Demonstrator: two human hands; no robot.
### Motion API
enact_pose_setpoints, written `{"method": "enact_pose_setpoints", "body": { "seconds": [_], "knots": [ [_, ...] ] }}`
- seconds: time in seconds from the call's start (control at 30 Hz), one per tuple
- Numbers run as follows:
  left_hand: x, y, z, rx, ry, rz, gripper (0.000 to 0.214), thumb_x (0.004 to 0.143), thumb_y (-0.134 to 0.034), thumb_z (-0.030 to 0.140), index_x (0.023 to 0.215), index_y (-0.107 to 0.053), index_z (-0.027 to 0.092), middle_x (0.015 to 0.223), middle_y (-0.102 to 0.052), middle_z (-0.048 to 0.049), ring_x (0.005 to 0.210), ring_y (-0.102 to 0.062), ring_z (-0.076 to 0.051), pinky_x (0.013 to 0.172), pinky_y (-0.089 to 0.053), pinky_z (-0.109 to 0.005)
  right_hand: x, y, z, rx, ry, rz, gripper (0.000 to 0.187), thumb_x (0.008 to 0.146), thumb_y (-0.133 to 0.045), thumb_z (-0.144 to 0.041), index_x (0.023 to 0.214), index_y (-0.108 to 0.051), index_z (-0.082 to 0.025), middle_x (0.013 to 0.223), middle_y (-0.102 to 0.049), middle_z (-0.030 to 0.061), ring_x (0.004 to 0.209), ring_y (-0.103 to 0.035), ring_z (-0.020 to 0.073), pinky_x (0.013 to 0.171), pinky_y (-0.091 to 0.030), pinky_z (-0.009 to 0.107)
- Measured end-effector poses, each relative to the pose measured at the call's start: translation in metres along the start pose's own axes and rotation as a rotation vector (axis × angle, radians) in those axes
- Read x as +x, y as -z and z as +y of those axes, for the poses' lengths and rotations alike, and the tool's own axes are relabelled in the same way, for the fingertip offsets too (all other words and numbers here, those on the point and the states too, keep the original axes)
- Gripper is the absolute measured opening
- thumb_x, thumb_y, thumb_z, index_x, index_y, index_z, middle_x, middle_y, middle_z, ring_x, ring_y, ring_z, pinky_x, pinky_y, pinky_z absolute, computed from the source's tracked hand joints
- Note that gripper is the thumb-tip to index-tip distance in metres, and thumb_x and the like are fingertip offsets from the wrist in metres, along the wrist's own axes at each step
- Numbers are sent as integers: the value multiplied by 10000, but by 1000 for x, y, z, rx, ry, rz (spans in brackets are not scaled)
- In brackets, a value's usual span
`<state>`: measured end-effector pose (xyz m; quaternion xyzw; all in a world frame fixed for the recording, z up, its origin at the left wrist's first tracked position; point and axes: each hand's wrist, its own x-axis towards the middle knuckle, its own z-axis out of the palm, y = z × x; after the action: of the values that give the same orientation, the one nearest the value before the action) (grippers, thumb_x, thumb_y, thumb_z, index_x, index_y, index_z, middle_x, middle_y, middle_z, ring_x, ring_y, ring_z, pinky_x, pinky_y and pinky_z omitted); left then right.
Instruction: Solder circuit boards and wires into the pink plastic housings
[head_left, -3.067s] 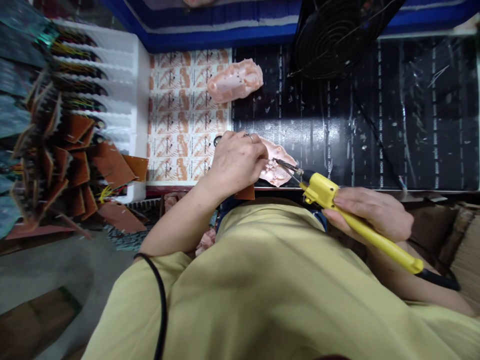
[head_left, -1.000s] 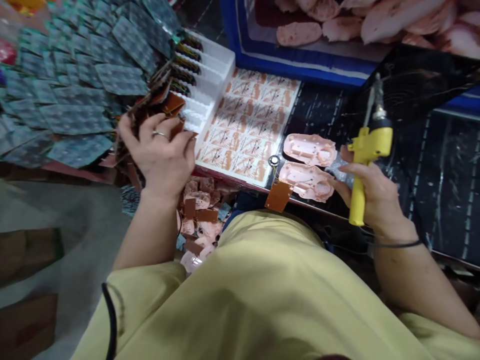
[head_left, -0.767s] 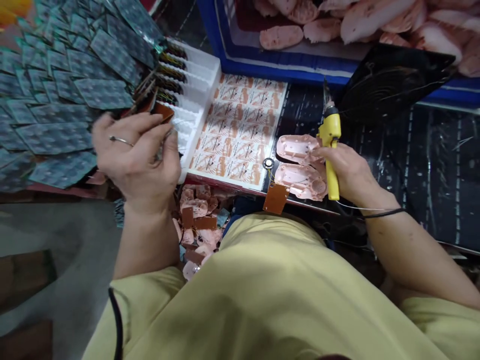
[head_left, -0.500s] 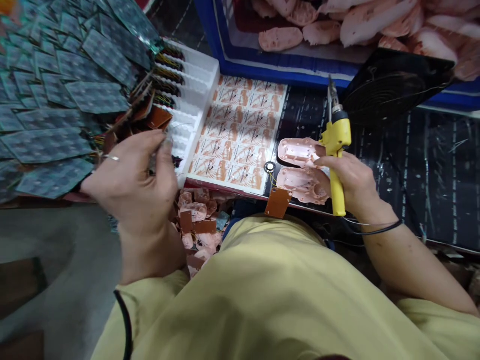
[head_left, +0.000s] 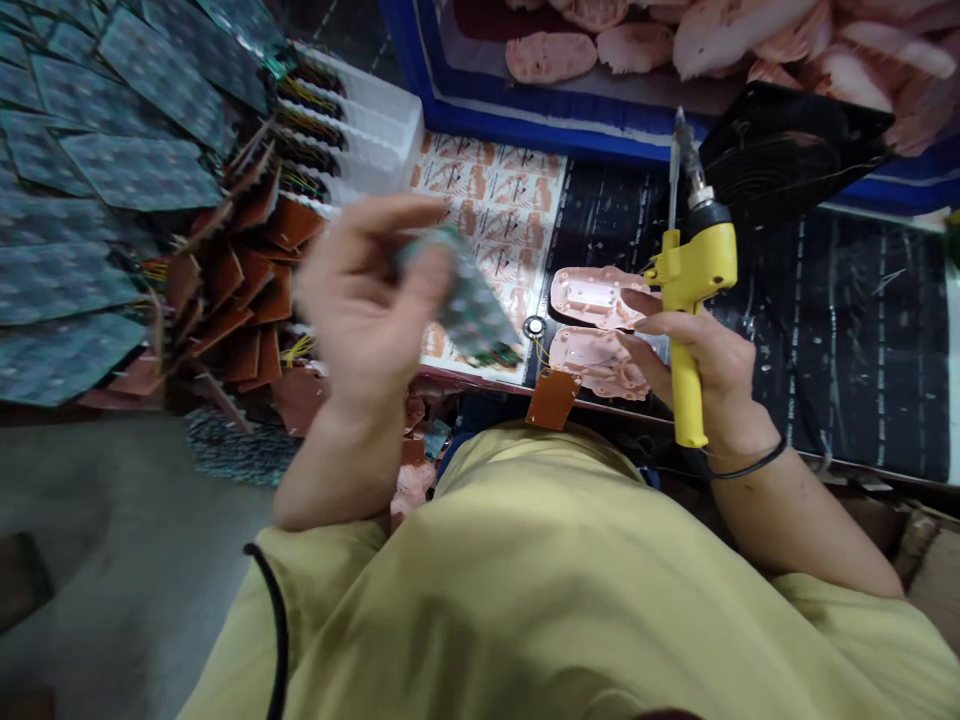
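My left hand point(head_left: 367, 300) is raised over the bench edge, blurred by motion, and pinches a small green circuit board point(head_left: 469, 305). My right hand point(head_left: 694, 365) grips the handle of a yellow soldering iron point(head_left: 690, 300) with its tip pointing up and away. Its fingertips rest beside two pink plastic shells point(head_left: 600, 325) lying side by side on the black mat point(head_left: 825, 320). A brown circuit board point(head_left: 553, 397) hangs off the bench edge, wired to a small round speaker point(head_left: 534, 327).
Many brown and green circuit boards point(head_left: 225, 270) are heaped at the left by a white slotted tray point(head_left: 375, 130). A printed sheet point(head_left: 487, 190) lies mid-bench. A blue bin point(head_left: 540, 110) of pink shells and a black fan point(head_left: 780, 150) stand behind.
My left hand left the pink shell, reached into the board heap at the left and came back to the right with a green board. My right hand lifted the iron upright.
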<state>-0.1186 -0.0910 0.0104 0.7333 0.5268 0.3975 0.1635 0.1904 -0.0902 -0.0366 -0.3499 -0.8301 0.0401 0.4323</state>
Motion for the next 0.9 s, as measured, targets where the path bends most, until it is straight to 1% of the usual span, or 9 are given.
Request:
{"method": "enact_pose_setpoints", "body": {
  "seconds": [0.03, 0.07, 0.13, 0.27, 0.37, 0.47, 0.63, 0.77, 0.9],
  "knots": [
    [10, -23, 6, -151, 25, -16, 341, 1105, -430, 409, 1399, -485, 245, 1421, -637, -76, 1247, -648, -219, 1022, -545, -382, 2, -1, -4, 47, 12, 9, 385, 880, -735, -97, 1195, -604, -274, 1229, -762, 71, 1115, -756, 237, 919, -650, 379],
    [18, -45, 12, -257, 36, -99, 308, 1085, -471, 423, 1311, -558, 232, 1322, -697, -67, 1113, -710, -196, 901, -587, -336, 5, -2, -6, 94, 16, 6, 409, 878, -728, -81, 1207, -587, -280, 1292, -738, 84, 1179, -735, 244, 953, -645, 395],
    [32, -81, 22, -334, 155, -354, 324, 1104, -427, 394, 1320, -584, 210, 1219, -749, -75, 1007, -749, -182, 816, -601, -313, 7, -2, -9, 159, 15, -17, 427, 887, -714, -75, 1222, -567, -294, 1356, -706, 89, 1249, -702, 249, 994, -635, 424],
    [42, -117, 33, -614, 278, -676, 362, 1110, -409, 351, 1309, -642, 156, 1283, -739, -114, 1056, -761, -202, 829, -612, -314, 7, 1, -5, 196, 42, -10, 417, 909, -719, -132, 1246, -559, -317, 1212, -760, 47, 1130, -752, 227, 967, -636, 425],
    [45, -115, 30, -802, 291, -757, 528, 1037, -509, 610, 1158, -742, 152, 1203, -769, -113, 1086, -754, -247, 880, -614, -340, 2, 6, 2, 201, 71, 55, 413, 899, -739, -150, 1245, -584, -315, 1089, -782, 17, 1025, -775, 208, 904, -645, 384],
    [53, -97, 26, -875, 295, -773, 693, 898, -592, 792, 998, -802, 139, 1124, -784, -133, 1066, -751, -275, 920, -603, -373, -4, 12, 8, 174, 121, 63, 404, 887, -749, -145, 1241, -630, -300, 1037, -776, 7, 975, -778, 211, 879, -654, 385],
    [61, -77, 39, -639, 173, -793, 447, 820, -773, 603, 883, -806, 161, 1065, -798, -89, 1082, -727, -255, 989, -557, -364, -5, 24, 7, 22, 140, 2, 432, 881, -738, -88, 1253, -658, -292, 967, -767, 7, 924, -772, 213, 866, -665, 379],
    [55, -84, 48, -483, 113, -707, 291, 781, -784, 427, 849, -760, 146, 946, -796, -77, 924, -732, -215, 874, -556, -317, -1, 30, 3, -83, 221, -40, 305, 917, -705, -110, 1157, -674, -295, 990, -769, 2, 985, -767, 204, 945, -660, 391],
    [47, -91, 45, -591, 140, -593, 319, 792, -793, 450, 768, -694, 148, 894, -784, -78, 859, -723, -191, 822, -551, -291, -6, 30, 5, -157, 241, -36, 290, 914, -723, -141, 1141, -667, -311, 1080, -775, -5, 1055, -758, 206, 997, -650, 417]
  ]
}}
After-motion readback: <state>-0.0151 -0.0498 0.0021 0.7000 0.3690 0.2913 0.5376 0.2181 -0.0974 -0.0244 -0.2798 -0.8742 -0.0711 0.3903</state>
